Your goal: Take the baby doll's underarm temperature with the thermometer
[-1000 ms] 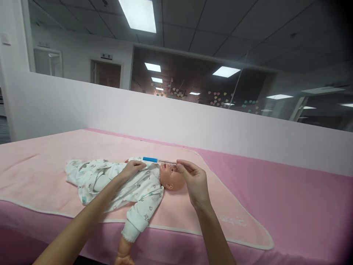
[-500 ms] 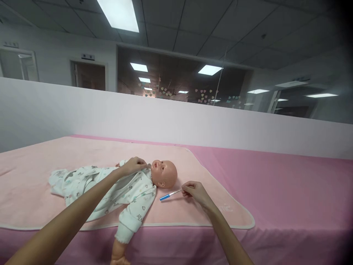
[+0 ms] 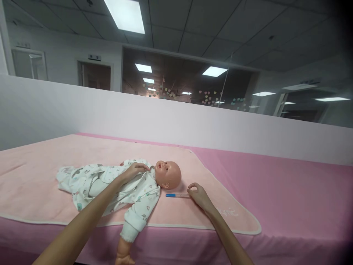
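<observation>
A baby doll (image 3: 168, 175) in white patterned clothes (image 3: 147, 187) lies on its back, its head to the right. Across its upper chest rests my left hand (image 3: 135, 171), fingers stretched out towards the collar; whether the fingertips hold any cloth is hidden. A slim, pale stick with a blue end (image 3: 171, 195), thermometer-like in shape, lies flat beside the doll's head. My right hand (image 3: 198, 195) is at the pale end of the stick, thumb and forefinger apart, not gripping it.
Under the doll is a peach mat (image 3: 193, 217) with a light border, on a pink sheet (image 3: 289, 195). A white partition (image 3: 193, 123) runs along the far side. The doll's near arm (image 3: 125, 250) hangs over the front edge.
My right hand has let go of the stick, which has gone from slanting to lying level on the mat. My left hand stays at the doll's chest, fingers flatter. The view has shifted slightly.
</observation>
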`<state>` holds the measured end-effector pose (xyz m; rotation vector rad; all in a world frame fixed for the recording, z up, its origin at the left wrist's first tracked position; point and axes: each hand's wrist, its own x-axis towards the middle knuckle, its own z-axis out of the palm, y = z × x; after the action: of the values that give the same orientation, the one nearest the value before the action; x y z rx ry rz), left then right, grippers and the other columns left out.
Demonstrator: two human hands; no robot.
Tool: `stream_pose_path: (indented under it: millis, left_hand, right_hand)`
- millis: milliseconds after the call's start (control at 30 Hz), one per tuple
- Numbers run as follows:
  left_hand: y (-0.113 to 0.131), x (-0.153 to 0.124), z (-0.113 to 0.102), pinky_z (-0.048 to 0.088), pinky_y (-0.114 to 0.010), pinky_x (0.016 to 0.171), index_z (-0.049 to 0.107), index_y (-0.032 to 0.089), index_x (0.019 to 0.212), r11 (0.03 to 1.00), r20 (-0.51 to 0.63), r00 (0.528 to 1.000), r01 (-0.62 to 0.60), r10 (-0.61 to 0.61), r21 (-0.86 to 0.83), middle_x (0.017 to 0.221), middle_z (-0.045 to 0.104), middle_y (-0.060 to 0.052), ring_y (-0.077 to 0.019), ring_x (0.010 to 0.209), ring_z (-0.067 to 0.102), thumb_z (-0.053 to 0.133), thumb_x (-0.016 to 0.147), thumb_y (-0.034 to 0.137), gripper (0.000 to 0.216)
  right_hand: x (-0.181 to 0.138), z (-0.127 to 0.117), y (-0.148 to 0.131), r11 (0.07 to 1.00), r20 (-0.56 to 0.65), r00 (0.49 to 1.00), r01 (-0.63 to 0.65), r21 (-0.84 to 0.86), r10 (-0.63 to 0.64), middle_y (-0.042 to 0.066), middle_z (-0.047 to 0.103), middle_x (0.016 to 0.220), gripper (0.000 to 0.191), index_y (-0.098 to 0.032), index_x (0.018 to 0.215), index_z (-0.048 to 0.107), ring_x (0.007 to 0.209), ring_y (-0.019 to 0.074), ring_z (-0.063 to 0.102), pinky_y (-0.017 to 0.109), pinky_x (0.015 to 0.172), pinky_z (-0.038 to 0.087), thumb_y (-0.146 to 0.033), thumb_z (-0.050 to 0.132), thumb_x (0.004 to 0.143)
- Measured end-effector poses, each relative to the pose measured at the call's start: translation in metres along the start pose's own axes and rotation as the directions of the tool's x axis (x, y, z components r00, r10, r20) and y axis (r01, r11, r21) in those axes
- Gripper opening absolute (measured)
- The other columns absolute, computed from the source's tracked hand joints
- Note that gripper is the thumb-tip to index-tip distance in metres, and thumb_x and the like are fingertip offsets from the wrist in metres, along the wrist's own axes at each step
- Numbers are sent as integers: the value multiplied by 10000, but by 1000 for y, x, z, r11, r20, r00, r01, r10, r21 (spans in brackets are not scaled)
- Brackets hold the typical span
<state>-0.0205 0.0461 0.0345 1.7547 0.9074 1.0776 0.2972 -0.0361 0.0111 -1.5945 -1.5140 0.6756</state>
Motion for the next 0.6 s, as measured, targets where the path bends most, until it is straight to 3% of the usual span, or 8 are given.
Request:
stream_pose_path:
  millis: [133,333,600]
  left_hand:
    - [0,-2,2,418,-292,757,712,159,764,1000,-22,1000,0,0,-8,828,680,-75,-227,849,576,584,615,252,217]
    - [-1,-4,3,414,-265,728,698,142,726,996,-77,997,-14,7,-93,780,675,-59,-191,788,579,589,607,232,184]
    - [1,-3,5,407,-273,778,696,139,753,996,-56,997,-59,56,-66,858,672,-79,-208,875,570,562,644,253,207]
  right_hand:
    - [2,-3,-5,998,24,999,-31,-51,32,-54,487,522,217,-171,828,546,468,92,411,203,473,288,-324,550,675]
    - [1,-10,-20,988,210,967,-131,-81,145,-50,481,542,314,-133,951,533,474,77,403,194,476,284,-320,569,700]
    - [7,-8,-16,991,230,970,-44,-123,72,4,567,670,339,-124,950,555,602,115,497,216,567,364,-342,578,692]
